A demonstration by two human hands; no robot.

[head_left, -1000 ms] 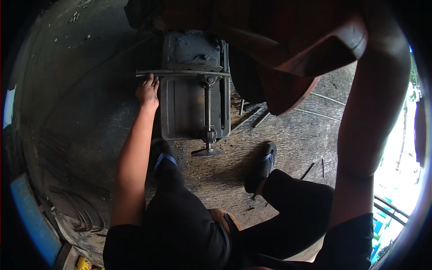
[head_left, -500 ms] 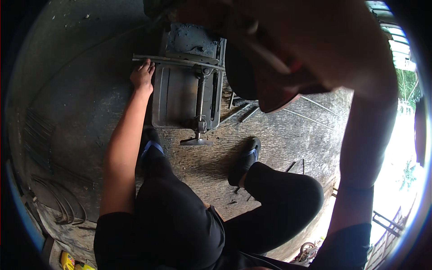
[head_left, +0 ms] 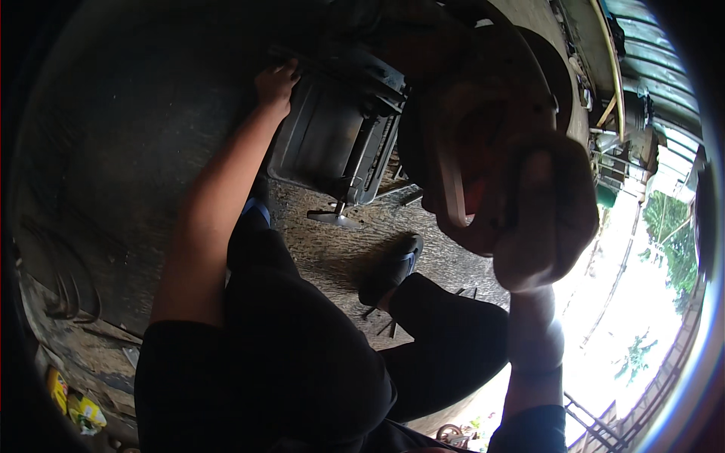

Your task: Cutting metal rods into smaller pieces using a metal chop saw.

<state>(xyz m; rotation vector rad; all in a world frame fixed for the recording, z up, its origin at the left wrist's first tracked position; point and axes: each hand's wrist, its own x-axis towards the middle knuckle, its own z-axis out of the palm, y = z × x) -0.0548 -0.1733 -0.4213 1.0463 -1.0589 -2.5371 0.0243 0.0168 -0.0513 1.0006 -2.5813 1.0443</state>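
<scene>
A cut-off saw stands before me, its grey base (head_left: 311, 136) on the floor and its dark head (head_left: 483, 98) raised close to the camera. My right hand (head_left: 540, 219) is closed round the saw's handle (head_left: 455, 185) at the right. At the left of the base, the fingers of my left hand (head_left: 276, 87) are curled on the end of a thin metal bar (head_left: 284, 53), which lies across the saw in deep shadow. A clamp screw (head_left: 356, 143) runs towards me along the base and ends in a cross handle (head_left: 332, 219). The saw's disc is hard to make out.
My feet in slippers (head_left: 394, 272) stand near the base. Short metal offcuts (head_left: 411, 196) lie on the worn floor (head_left: 332, 257). Bent rods (head_left: 72, 287) rest at the left, with yellow packages (head_left: 87, 414) at lower left. A bright opening (head_left: 604, 325) is at the right.
My right hand and the saw handle have come lower in the picture, and the grip now shows. The view has shifted and darkened; my left hand stays at the bar.
</scene>
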